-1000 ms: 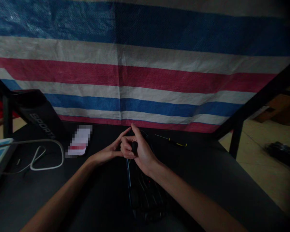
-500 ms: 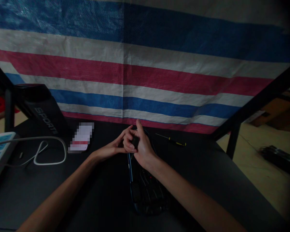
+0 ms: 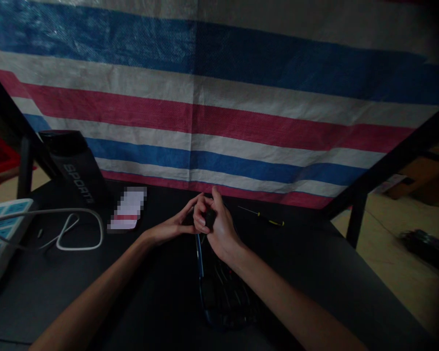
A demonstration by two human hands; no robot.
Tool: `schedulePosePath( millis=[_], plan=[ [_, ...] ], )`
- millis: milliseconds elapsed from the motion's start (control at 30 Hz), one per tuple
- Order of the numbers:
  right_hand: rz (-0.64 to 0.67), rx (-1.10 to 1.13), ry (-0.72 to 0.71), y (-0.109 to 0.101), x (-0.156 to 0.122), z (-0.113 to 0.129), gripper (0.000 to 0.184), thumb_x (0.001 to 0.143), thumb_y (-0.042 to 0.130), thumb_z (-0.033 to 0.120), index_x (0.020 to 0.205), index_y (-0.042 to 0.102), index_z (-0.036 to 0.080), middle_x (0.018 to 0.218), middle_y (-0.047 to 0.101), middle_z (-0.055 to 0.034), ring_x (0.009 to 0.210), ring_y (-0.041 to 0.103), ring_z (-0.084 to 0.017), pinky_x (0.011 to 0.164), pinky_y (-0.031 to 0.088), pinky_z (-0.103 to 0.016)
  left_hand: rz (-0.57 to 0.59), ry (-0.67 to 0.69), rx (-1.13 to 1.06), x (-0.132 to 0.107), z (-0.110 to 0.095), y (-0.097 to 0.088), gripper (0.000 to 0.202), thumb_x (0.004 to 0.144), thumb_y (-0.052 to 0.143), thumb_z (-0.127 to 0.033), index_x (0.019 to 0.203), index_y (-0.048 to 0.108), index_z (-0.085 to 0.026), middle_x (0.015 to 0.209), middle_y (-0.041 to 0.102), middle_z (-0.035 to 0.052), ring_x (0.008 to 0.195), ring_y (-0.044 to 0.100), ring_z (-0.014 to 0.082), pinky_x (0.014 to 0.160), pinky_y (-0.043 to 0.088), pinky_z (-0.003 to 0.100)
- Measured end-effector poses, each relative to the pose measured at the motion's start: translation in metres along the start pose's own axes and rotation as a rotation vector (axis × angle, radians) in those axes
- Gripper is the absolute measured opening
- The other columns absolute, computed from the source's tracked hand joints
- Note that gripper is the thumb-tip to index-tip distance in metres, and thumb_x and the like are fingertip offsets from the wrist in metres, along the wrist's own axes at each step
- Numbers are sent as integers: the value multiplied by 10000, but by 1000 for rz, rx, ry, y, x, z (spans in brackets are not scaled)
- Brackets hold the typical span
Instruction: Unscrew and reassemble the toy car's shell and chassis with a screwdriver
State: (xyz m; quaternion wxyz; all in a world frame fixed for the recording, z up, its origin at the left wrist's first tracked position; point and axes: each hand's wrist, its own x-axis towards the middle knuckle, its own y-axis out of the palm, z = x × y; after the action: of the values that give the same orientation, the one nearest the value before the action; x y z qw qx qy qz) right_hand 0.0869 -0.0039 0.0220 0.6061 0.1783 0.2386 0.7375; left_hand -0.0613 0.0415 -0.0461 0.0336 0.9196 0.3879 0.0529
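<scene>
A dark object with a blue edge, which looks like an upturned toy car (image 3: pixel 226 292), lies on the black table in front of me. My left hand (image 3: pixel 179 219) is at its far end from the left, thumb and fingers closed around a dark part there. My right hand (image 3: pixel 219 224) is above the car, its fingers wrapped round a black handle (image 3: pixel 209 218) with a rounded end, like a screwdriver's. The tip of this tool is hidden behind my hands. Dim light hides most of the car's detail.
A thin yellow-and-black screwdriver (image 3: pixel 266 219) lies right of my hands. To the left are a blurred-out phone (image 3: pixel 129 209), a dark SPORT bottle (image 3: pixel 78 168), a white cable (image 3: pixel 81 248) and a power strip (image 3: pixel 7 229). A striped sheet (image 3: pixel 219 122) hangs behind the table.
The whole view has shifted slightly, so things appear a little lower and to the right. My right fingers have turned slightly on the black handle; both hands stay at the car.
</scene>
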Motion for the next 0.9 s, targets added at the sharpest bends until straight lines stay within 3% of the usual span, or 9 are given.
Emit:
schedulePosePath(
  millis=[133,300,433,600,700,800,900],
  plan=[
    [32,-37,1,-3,3,-2,624,947,419,719,584,462,213,383,393,54,337,306,-74,370,193,-215,8,7,11,0,-1,0,1035,795,805,-158,1607,210,-397,1704,250,53,1578,152,322,1261,176,551],
    [141,-46,116,-4,10,0,678,875,469,814,561,413,216,378,386,65,313,261,-55,337,143,-209,-14,-15,20,0,3,-5,1025,789,822,-175,1603,235,-384,1677,312,61,1566,189,351,1258,175,562],
    [176,-64,180,2,15,-1,651,898,495,772,577,443,208,388,427,61,299,269,-53,331,141,-199,-38,-48,12,-1,6,-8,976,763,853,-210,1577,324,-308,1599,432,107,1543,244,375,1254,171,573],
    [147,-51,207,-3,23,20,613,1030,253,616,607,448,217,386,308,82,343,178,-74,361,168,-198,-32,-54,-22,-1,1,-3,976,833,800,-224,1612,222,-339,1644,361,102,1556,221,343,1263,140,553],
    [81,-61,121,-27,19,55,477,1012,302,512,670,457,219,463,218,101,418,171,-94,392,191,-192,-9,-76,-15,-2,-5,0,979,881,754,-221,1620,138,-400,1679,301,87,1560,225,316,1256,158,554],
    [9,-149,49,-67,2,84,271,894,487,435,760,504,200,577,322,76,485,261,-93,410,181,-190,1,-104,-32,-2,-7,0,974,903,723,-219,1625,95,-403,1685,283,109,1549,256,329,1238,177,586],
    [-94,-329,-4,-113,-21,84,207,793,594,386,840,524,197,650,433,54,521,334,-87,433,174,-182,-1,-112,-86,-1,-2,-2,963,906,711,-194,1626,102,-390,1670,317,118,1527,310,330,1235,189,576]
  ],
)
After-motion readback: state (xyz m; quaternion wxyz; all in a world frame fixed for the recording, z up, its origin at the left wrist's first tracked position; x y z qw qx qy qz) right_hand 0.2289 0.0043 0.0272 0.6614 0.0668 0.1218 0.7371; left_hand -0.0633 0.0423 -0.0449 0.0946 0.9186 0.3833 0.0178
